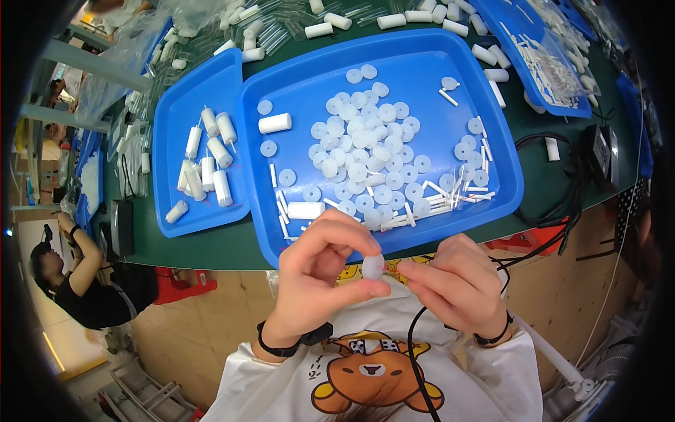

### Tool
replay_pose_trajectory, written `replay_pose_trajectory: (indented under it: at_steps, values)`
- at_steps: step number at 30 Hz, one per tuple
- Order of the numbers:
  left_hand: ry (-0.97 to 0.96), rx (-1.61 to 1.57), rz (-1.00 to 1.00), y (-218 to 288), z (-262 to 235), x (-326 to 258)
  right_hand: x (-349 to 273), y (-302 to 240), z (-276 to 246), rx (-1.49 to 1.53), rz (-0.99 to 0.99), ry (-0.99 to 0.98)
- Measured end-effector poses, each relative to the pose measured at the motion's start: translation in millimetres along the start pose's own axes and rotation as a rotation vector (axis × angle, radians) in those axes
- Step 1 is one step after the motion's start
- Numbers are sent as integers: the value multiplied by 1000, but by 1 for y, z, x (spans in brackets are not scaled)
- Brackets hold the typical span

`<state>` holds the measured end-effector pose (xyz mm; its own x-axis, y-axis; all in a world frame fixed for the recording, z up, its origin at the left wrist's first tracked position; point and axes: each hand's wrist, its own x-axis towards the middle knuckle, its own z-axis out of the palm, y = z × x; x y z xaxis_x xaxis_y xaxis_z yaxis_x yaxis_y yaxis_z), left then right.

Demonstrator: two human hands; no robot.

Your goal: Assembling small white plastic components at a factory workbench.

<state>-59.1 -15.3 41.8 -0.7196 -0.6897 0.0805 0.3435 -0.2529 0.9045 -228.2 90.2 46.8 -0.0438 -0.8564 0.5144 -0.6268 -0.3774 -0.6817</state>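
Note:
In front of the big blue tray (517, 165), my left hand (320, 264) pinches a small translucent white disc (373, 267) between thumb and fingertips, its flat side partly turned to the right. Close by on the right, my right hand (457, 285) is closed in a pinch, its fingertips almost at the disc. A faint reddish line shows by the disc on that side; what the right fingers hold is too small to make out. Many matching discs (362, 137) are heaped in the tray. Thin white sticks (439, 204) and a white cylinder (274, 124) lie in there too.
To the left, a smaller blue tray (165, 133) holds several white cylinders with thin pins. At the right back another blue tray (555, 105) carries small white sticks. Black cables (562, 204) run along the table's right. Seated at far left is another person (88, 281).

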Motion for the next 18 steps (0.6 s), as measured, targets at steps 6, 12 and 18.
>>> replay_pose_trajectory:
  at_steps: [6, 12, 18]
  values:
    - [34, 500, 63, 8, -1, -2, -2, -4, -4, -133, -70, -75]
    - [-42, 577, 42, 7, -3, -2, -2, -4, -4, -135, -99, -121]
    - [-99, 336, -39, 5, 1, -4, -9, -9, 6, 132, 118, 46]
